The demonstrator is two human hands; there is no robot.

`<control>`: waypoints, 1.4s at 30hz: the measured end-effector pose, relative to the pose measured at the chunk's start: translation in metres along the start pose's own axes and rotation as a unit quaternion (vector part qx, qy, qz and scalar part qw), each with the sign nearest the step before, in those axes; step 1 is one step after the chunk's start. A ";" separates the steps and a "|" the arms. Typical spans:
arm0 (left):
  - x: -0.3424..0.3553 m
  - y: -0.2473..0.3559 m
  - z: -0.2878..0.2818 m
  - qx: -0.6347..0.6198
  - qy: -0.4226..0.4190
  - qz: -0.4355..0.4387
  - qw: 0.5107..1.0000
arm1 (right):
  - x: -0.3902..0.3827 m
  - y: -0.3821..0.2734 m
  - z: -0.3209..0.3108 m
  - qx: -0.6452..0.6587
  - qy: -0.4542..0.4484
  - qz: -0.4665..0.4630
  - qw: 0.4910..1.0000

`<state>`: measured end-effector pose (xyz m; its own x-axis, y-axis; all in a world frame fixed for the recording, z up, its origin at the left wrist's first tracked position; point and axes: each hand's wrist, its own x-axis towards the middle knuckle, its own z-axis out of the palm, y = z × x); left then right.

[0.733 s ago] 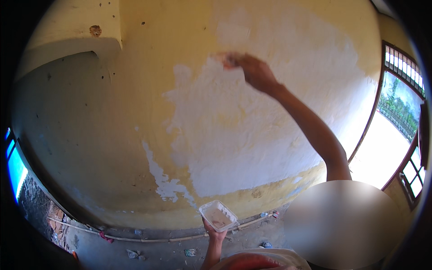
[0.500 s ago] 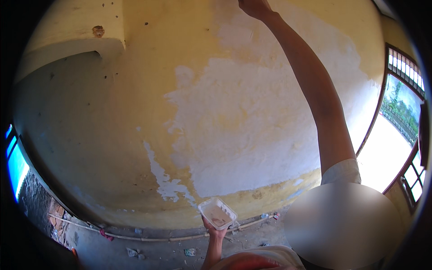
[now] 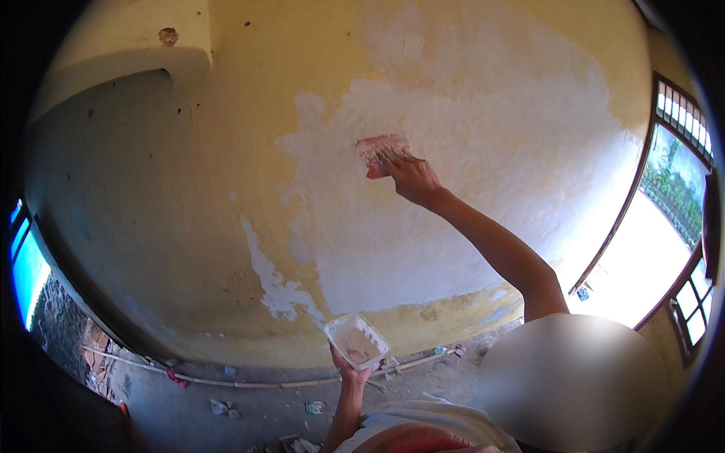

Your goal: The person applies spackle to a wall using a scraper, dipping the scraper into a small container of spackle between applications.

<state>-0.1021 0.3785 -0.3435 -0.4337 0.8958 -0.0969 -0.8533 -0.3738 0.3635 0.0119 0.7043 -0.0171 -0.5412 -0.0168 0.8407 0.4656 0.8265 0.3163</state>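
My right hand (image 3: 417, 181) grips a reddish putty spreader (image 3: 383, 143) smeared with pale filler, its blade against the wall. Around it on the yellow wall (image 3: 242, 143) spreads a large, uneven whitish patch (image 3: 423, 234). Low in front of my body, my left hand (image 3: 353, 371) holds up a white rectangular plastic tub (image 3: 375, 332) from beneath. Pale pinkish-beige putty (image 3: 353, 343) lies inside the tub. The right fingers lie along the back of the spreader, and its lower part is partly hidden by them.
A long pole (image 3: 249, 384) lies along the foot of the wall. Scraps of litter (image 3: 223, 408) are scattered over the grey floor (image 3: 174, 411). A bright doorway (image 3: 627, 257) stands at the right, a blue-lit opening (image 3: 29, 279) at the far left.
My right hand has come down from the top edge to the middle of the whitish patch, bringing the spreader into sight. The tub has shifted slightly up and left in view.
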 end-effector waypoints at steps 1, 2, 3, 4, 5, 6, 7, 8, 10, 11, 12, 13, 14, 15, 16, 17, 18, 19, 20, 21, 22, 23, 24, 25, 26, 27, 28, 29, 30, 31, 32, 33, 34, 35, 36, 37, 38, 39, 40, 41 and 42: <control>-0.002 0.001 0.000 -0.001 -0.004 -0.008 1.000 | -0.007 -0.010 -0.001 0.007 -0.033 0.019 0.999; -0.004 0.002 0.000 -0.002 -0.004 -0.007 1.000 | 0.001 -0.012 -0.015 0.008 -0.033 0.018 0.999; -0.004 0.004 -0.002 -0.005 0.005 -0.010 1.000 | 0.015 -0.014 -0.035 0.037 -0.138 0.041 0.989; -0.005 0.005 -0.003 -0.007 0.013 -0.015 1.000 | 0.028 -0.011 -0.049 0.064 -0.242 0.065 0.966; -0.003 0.004 -0.002 -0.006 0.008 -0.018 1.000 | 0.040 0.008 -0.058 0.053 -0.169 0.044 0.983; -0.001 0.000 -0.001 -0.008 0.008 -0.012 1.000 | 0.063 0.033 -0.074 0.067 -0.069 0.002 0.995; 0.000 -0.002 -0.003 -0.009 0.011 -0.006 1.000 | 0.091 0.054 -0.091 0.074 0.004 0.025 0.997; 0.001 -0.004 -0.004 -0.009 0.007 -0.009 1.000 | 0.122 0.079 -0.107 0.076 0.079 0.042 0.993; -0.001 -0.002 -0.009 -0.012 0.015 -0.003 1.000 | 0.185 0.115 -0.147 0.013 0.135 0.046 0.990; 0.000 -0.005 -0.003 -0.012 0.012 -0.010 1.000 | 0.211 0.141 -0.161 -0.026 0.161 0.044 0.986; 0.000 -0.011 0.005 -0.009 0.013 -0.009 1.000 | 0.234 0.164 -0.175 -0.045 0.195 0.006 0.980; 0.002 -0.017 0.011 -0.006 0.016 -0.006 1.000 | 0.249 0.176 -0.181 -0.060 0.228 -0.034 0.971; 0.006 -0.016 0.001 -0.006 0.020 0.000 1.000 | 0.255 0.166 -0.171 -0.052 0.230 -0.034 0.971; 0.008 -0.012 -0.011 -0.030 0.020 -0.002 0.999 | 0.254 0.153 -0.159 -0.043 0.176 0.039 0.983; 0.010 -0.009 -0.023 -0.041 0.022 0.000 0.999 | 0.251 0.140 -0.149 -0.033 0.119 0.110 0.986; 0.010 -0.011 -0.027 -0.051 0.021 -0.007 0.998 | 0.240 0.139 -0.131 -0.100 0.083 0.153 0.980; 0.009 -0.015 -0.018 -0.045 0.009 -0.031 0.998 | 0.215 0.138 -0.108 -0.085 0.125 0.116 0.982; 0.006 -0.012 -0.016 -0.041 0.002 -0.041 0.998 | 0.191 0.113 -0.090 -0.052 0.066 0.121 0.989; 0.006 -0.012 -0.017 -0.043 0.000 -0.048 0.998 | 0.164 0.098 -0.069 -0.045 0.048 0.125 0.990; 0.007 -0.014 -0.015 -0.043 0.000 -0.053 0.998 | 0.130 0.083 -0.044 -0.024 0.087 0.089 0.992; 0.008 -0.014 -0.012 -0.033 0.017 -0.057 0.998 | 0.096 0.060 -0.025 0.017 0.067 0.104 0.992; 0.007 -0.015 -0.010 -0.023 0.033 -0.064 0.997 | 0.059 0.040 -0.008 0.028 0.032 0.084 0.996; 0.008 -0.019 -0.012 -0.026 0.034 -0.071 0.997 | 0.027 0.025 0.006 0.034 0.030 0.066 0.997; 0.012 -0.019 -0.017 -0.028 0.009 -0.073 0.997 | 0.002 0.008 0.016 0.044 0.030 0.045 0.998; 0.015 -0.018 -0.020 -0.031 -0.018 -0.072 0.997 | -0.015 -0.010 0.018 0.051 0.017 0.049 0.997; 0.015 -0.019 -0.018 -0.032 -0.017 -0.070 0.997 | -0.027 -0.022 0.017 0.058 0.004 0.055 0.997; 0.014 -0.021 -0.016 -0.034 -0.017 -0.067 0.997 | -0.033 -0.026 0.015 0.060 0.004 0.054 0.997; 0.013 -0.022 -0.015 -0.035 -0.018 -0.067 0.997 | -0.039 -0.027 0.007 0.069 -0.038 0.050 0.996; 0.010 -0.020 -0.014 -0.033 -0.017 -0.068 0.997 | -0.038 -0.029 -0.003 0.078 -0.080 0.046 0.993; 0.006 -0.019 -0.014 -0.023 0.007 -0.069 0.997 | -0.033 -0.024 -0.013 0.078 -0.081 0.047 0.993; 0.005 -0.018 -0.010 -0.012 0.025 -0.071 0.997 | -0.012 -0.011 -0.036 0.131 -0.064 0.060 0.988; 0.005 -0.017 -0.009 -0.011 0.018 -0.072 0.997 | 0.012 0.004 -0.054 0.183 -0.047 0.070 0.979; 0.006 -0.020 -0.008 -0.023 0.009 -0.066 0.998 | 0.041 0.034 -0.071 0.178 0.010 0.063 0.982; 0.007 -0.021 -0.011 -0.036 0.007 -0.056 0.998 | 0.075 0.054 -0.087 0.138 0.075 0.047 0.986; 0.008 -0.022 -0.015 -0.029 0.017 -0.056 0.998 | 0.108 0.076 -0.106 0.092 0.141 0.038 0.985; 0.009 -0.022 -0.018 -0.029 0.016 -0.050 0.998 | 0.145 0.092 -0.128 0.063 0.177 0.018 0.982; 0.011 -0.027 -0.017 -0.029 0.014 -0.051 0.998 | 0.179 0.121 -0.150 0.019 0.211 -0.022 0.977; 0.011 -0.027 -0.019 -0.029 0.019 -0.043 0.998 | 0.209 0.133 -0.165 0.004 0.215 -0.012 0.977; 0.014 -0.033 -0.016 -0.030 0.016 -0.048 0.998 | 0.235 0.156 -0.181 -0.043 0.206 -0.026 0.977; 0.016 -0.035 -0.011 -0.036 0.005 -0.050 0.998 | 0.249 0.165 -0.185 -0.044 0.206 -0.027 0.977; 0.016 -0.035 -0.008 -0.040 -0.004 -0.049 0.998 | 0.259 0.169 -0.187 -0.053 0.163 0.020 0.985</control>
<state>-0.0815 0.4044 -0.3657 -0.3456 0.9305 -0.1215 -0.9119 -0.3024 0.2776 0.0818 0.7342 0.3361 -0.2749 -0.1803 0.9444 0.5616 0.7672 0.3099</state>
